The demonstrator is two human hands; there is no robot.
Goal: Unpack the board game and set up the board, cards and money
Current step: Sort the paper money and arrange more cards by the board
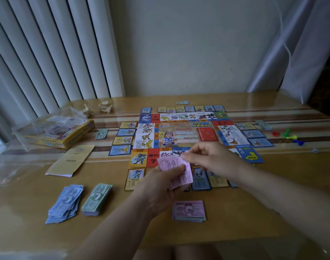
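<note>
Hands met above the game board (179,136): left hand (160,186) gripped pink banknotes (179,171), right hand (207,156) pinched the top one.

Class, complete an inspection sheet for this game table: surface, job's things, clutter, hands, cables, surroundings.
Surface: glossy wooden table with striped inlay.
Job's things: colourful square game board laid flat; picture cards ring its edges; red card deck on it; blue banknote pile, green banknote pile and purple banknote pile nearer the person; coloured plastic pawns at right; yellow cardboard box at left.
Clutter: crumpled paper balls, clear plastic wrap over the box, folded yellow booklet.
Hands: left hand grips fanned pink banknotes; right hand pinches their top edge.
Cables: thin white cord hangs beside the pale curtain.
Surroundings: white vertical blinds, cream wall.
</note>
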